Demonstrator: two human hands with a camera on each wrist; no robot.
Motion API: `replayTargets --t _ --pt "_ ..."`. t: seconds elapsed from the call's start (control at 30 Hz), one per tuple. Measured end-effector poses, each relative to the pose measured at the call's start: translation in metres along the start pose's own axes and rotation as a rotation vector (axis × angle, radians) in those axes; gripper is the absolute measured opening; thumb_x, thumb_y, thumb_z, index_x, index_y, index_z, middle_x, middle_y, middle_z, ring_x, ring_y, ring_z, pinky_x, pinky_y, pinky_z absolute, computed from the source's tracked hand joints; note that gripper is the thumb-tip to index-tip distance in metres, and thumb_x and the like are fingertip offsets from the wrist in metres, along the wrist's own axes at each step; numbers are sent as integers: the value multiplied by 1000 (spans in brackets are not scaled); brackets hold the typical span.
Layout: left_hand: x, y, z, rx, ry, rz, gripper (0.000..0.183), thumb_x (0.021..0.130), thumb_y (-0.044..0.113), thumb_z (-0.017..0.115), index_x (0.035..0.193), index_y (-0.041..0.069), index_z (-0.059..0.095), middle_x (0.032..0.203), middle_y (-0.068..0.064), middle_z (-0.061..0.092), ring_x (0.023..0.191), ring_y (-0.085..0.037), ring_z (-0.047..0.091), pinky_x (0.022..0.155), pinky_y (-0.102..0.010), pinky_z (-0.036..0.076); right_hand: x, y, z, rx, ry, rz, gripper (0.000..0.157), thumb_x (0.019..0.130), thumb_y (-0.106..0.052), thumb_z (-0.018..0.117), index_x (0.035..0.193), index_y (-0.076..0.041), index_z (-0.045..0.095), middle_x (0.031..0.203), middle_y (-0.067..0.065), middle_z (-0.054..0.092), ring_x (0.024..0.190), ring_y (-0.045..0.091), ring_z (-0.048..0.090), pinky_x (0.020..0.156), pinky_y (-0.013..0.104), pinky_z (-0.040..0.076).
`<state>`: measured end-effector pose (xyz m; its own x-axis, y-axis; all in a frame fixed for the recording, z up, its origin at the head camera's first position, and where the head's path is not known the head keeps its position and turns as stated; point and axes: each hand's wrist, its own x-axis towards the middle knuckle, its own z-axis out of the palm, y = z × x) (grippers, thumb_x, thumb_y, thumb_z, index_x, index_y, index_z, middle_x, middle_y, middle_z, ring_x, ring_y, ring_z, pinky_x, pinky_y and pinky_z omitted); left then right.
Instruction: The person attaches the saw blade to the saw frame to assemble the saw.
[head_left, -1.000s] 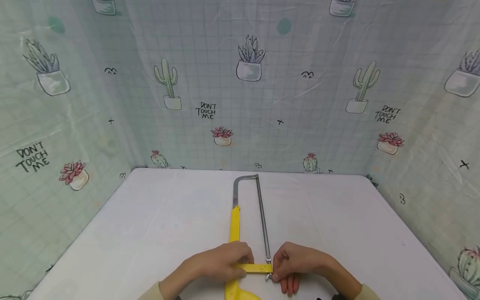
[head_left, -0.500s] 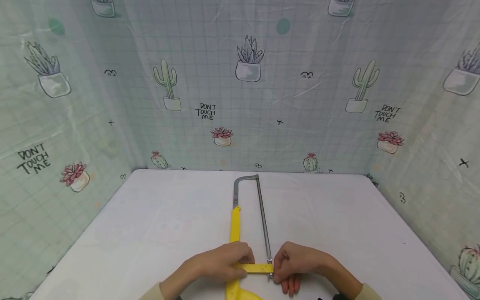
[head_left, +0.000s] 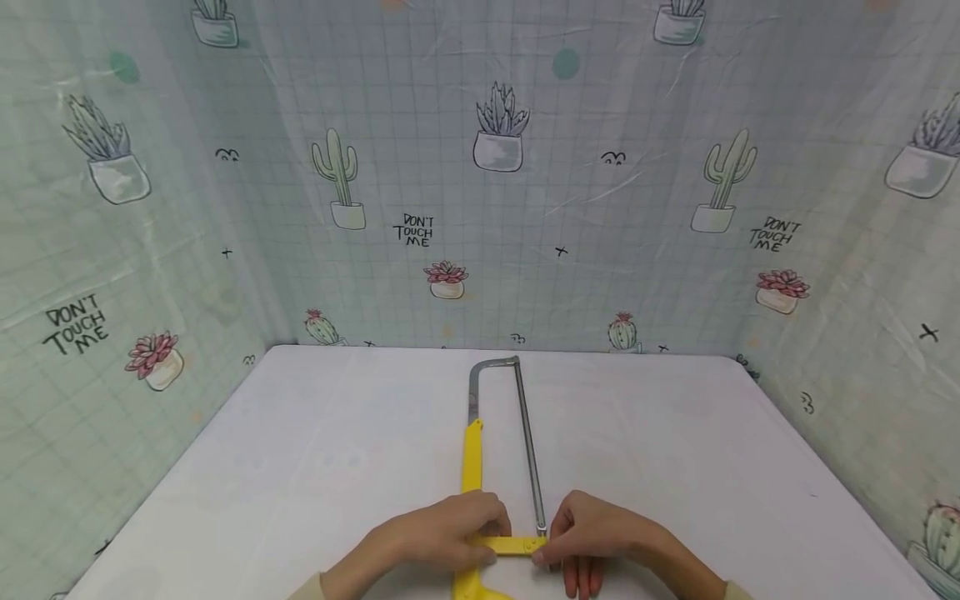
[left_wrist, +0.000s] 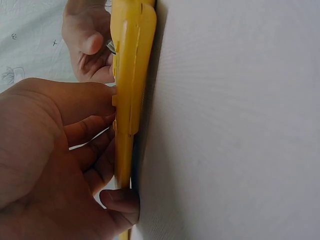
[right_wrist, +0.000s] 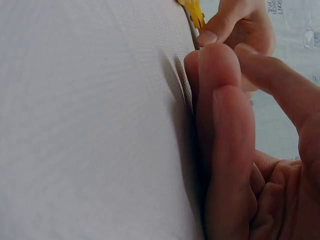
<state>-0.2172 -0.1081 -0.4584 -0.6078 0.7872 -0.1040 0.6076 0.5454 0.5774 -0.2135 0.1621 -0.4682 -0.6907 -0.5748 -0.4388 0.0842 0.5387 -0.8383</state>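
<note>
A hacksaw [head_left: 472,458] with a yellow-and-grey frame lies flat on the white table, its tip pointing away from me. My left hand [head_left: 446,529] grips the yellow frame near the crossbar; in the left wrist view its thumb and fingers hold the yellow body [left_wrist: 127,75] on edge to the camera. The thin blade [head_left: 531,454] runs along the right side. At the blade's near end, my right hand [head_left: 600,529] pinches the wing nut, mostly covered by thumb and fingertips. Its lower fingers [right_wrist: 232,135] lie along the tabletop. The saw's handle [head_left: 480,593] is partly cut off below.
The white table [head_left: 360,433] extends around the saw on both sides. A cactus-printed curtain [head_left: 420,167] stands behind it and along the left and right edges.
My right thumb has shifted left over the crossbar's end and now covers the wing nut, which showed before. The left hand keeps its grip. The head view has tipped slightly.
</note>
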Motion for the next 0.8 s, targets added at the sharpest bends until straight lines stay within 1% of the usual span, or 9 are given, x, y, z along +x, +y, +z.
replayTargets --t 0.07,0.13,0.27,0.33,0.37,0.43,0.57,0.67,0.8 --pt "0 1 1 12 5 2 18 96 21 69 113 23 64 103 19 57 93 5 51 86 -18 48 -1 -1 0 1 6 4 34 87 -39 80 77 -7 74 58 -2 70 44 6 61 43 16 47" --pt "1 2 2 24 14 -10 17 95 21 69 111 24 64 101 19 57 91 5 51 84 -17 48 -1 -2 1 0 9 4 33 87 -38 80 77 -7 73 57 -2 69 43 5 61 43 16 46" --pt "2 6 4 74 33 -71 17 93 24 71 108 26 64 98 20 56 87 4 50 80 -18 48 -1 -3 2 -4 18 6 33 86 -38 81 77 -7 73 57 -3 69 43 5 60 43 16 46" --pt "2 9 4 119 40 -108 17 92 26 73 107 28 66 97 21 56 85 4 51 78 -19 48 0 -3 3 -10 23 6 33 86 -39 81 76 -8 73 57 -3 69 44 5 61 43 16 46" --pt "3 10 5 153 47 -116 17 92 27 75 107 28 67 97 21 56 84 3 50 78 -20 49 0 -4 3 -7 22 4 33 86 -38 82 76 -8 72 57 -3 69 44 5 61 43 16 46" --pt "3 14 5 212 57 -120 18 91 28 77 107 28 68 97 21 57 83 3 50 79 -20 50 0 -4 3 2 18 -1 33 86 -37 82 76 -8 72 58 -2 69 44 6 61 43 16 46" --pt "3 19 7 285 86 -82 19 91 23 78 107 26 69 96 18 57 84 3 49 81 -18 50 -1 -5 2 18 5 -9 33 87 -35 81 75 -6 71 57 -2 69 43 6 61 42 16 46" --pt "2 21 6 263 79 -76 19 92 21 77 108 24 69 96 18 57 85 3 49 83 -17 50 -1 -5 2 16 -1 -2 33 87 -36 81 75 -7 71 57 -2 69 43 6 61 43 16 46" --pt "2 21 4 180 62 -106 18 92 20 76 107 23 66 95 18 56 84 3 49 82 -18 49 -1 -5 1 20 -16 9 32 88 -36 79 77 -7 72 59 -2 70 44 6 62 43 16 47"
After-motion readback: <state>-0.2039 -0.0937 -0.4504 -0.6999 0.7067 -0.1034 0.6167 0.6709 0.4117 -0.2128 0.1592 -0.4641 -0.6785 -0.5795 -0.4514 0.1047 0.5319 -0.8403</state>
